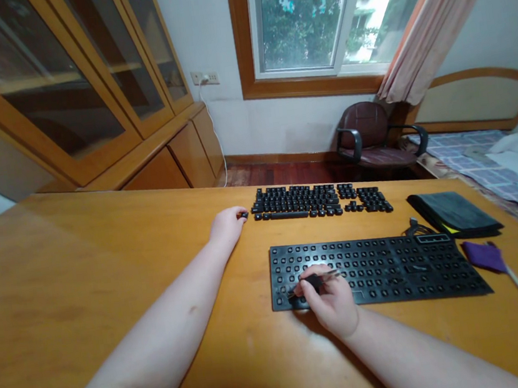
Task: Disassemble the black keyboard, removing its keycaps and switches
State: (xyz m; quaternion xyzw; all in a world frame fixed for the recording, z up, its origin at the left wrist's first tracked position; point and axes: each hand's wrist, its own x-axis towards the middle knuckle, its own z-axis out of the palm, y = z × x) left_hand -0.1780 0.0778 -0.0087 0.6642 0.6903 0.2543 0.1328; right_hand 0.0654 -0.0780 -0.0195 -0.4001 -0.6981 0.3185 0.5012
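A black keyboard base with its keycaps removed lies on the wooden desk in front of me. Behind it, several loose black keycaps are laid out in keyboard order. My left hand reaches to the left end of those rows, fingers pinched on one small black keycap. My right hand rests on the lower left part of the base, closed around a thin tool with a dark grip and a pale tip.
A black folded pouch lies at the right, with a purple-headed brush in front of it. A dark office chair stands under the window. A glass-door cabinet lines the left wall; a bed is at the right.
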